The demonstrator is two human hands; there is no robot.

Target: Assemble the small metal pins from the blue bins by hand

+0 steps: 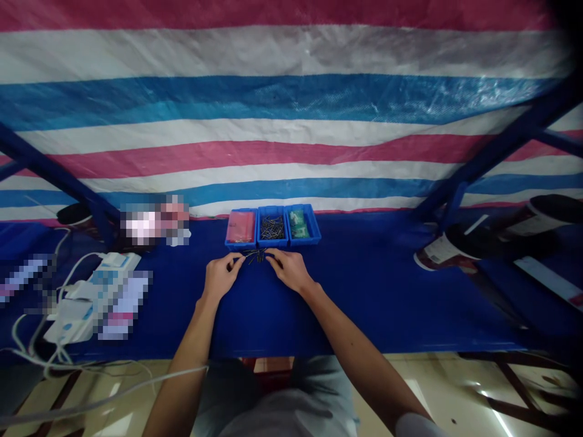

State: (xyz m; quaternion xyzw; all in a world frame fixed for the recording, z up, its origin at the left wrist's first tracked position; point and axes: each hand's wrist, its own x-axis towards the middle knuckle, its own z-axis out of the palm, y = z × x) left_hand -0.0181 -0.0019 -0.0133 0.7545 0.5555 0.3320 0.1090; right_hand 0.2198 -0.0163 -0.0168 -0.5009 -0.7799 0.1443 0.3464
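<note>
A small loose pile of dark, thin screws (255, 255) lies on the blue tabletop, just in front of three blue bins. My left hand (220, 276) comes in from the left, thumb and forefinger pinched together at the pile's edge. From the other side, my right hand (290, 269) has its fingers curled and their tips touching the screws. What sits in either pinch is too small to make out. The middle bin (272, 242) holds many similar dark screws. Pink-red packets (241, 226) fill the left bin, and green-and-clear packets (299, 224) lie in the right bin.
At left are a white power strip (98, 291) with plugs and cables, and blurred-out items. Dark-and-white tubs (449, 247) stand at right beside the blue frame post (453, 206). A striped sheet (291, 145) hangs behind the table. The table's front edge (273, 354) runs under my forearms.
</note>
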